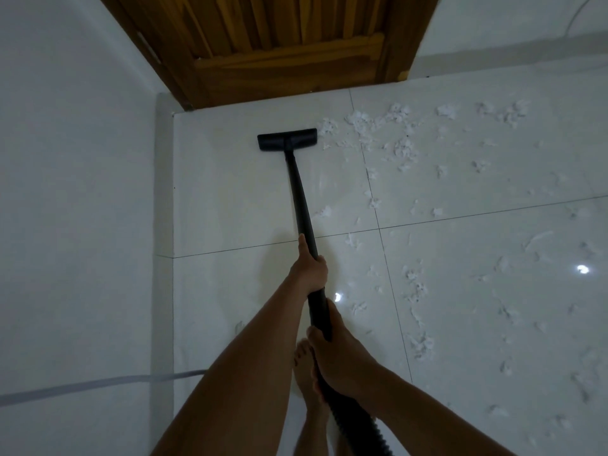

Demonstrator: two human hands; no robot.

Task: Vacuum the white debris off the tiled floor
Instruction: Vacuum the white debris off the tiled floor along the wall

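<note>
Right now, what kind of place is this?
Probably a room inside a home, in a corner by a doorway. A glossy tiled floor meets a plain white wall, a wooden door stands ahead, and a vacuum head sits near scattered white debris.

White wall [72,192], wooden door [289,67], glossy tiled floor [230,199]; grey strip [98,385], perhaps cable.

Your vacuum head [287,139] is black, and so are your wand [301,199] and the ribbed hose [358,426]. The floor [230,199] is glossy white tile crossed by thin dark grout lines. The debris [362,123] is white with a few dark specks. The door [283,34] is brown wood, streaked amber. A pale grey strip [98,385] crosses the white wall [65,159].
</note>
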